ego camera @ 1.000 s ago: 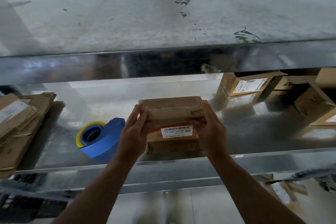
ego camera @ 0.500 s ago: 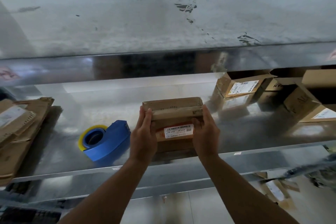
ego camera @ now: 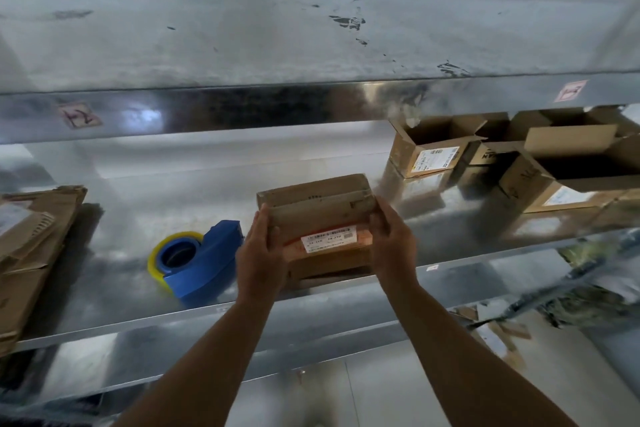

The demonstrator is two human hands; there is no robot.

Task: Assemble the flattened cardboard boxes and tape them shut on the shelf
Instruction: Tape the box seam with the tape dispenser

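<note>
I'm watching left hand (ego camera: 261,255) gripping the box (ego camera: 317,211) at its left end, right hand (ego camera: 393,243) curling round its right end, box sitting on the shelf (ego camera: 121,218) near the front edge, tape dispenser (ego camera: 204,262) lying just left, flat cardboard (ego camera: 31,246) far left, open boxes (ego camera: 429,152) standing right.

A galvanised upper tier (ego camera: 242,45) fills the top of the view, its dull surface marked by dark scuffs (ego camera: 348,22) right of centre. Along its shiny front beam (ego camera: 277,107) sit two pinkish stickers with handwritten marks too blurred to read. The left sticker (ego camera: 79,115) is tilted, and the right sticker (ego camera: 570,91) sits near the far end. Below the shelf (ego camera: 131,204), at lower right, lies a dark mottled heap (ego camera: 581,305), too blurred to identify. Just beside it, to its left, pale cardboard scraps (ego camera: 498,333) lie scattered. A pale floor (ego camera: 304,392) shows at lower centre.
</note>
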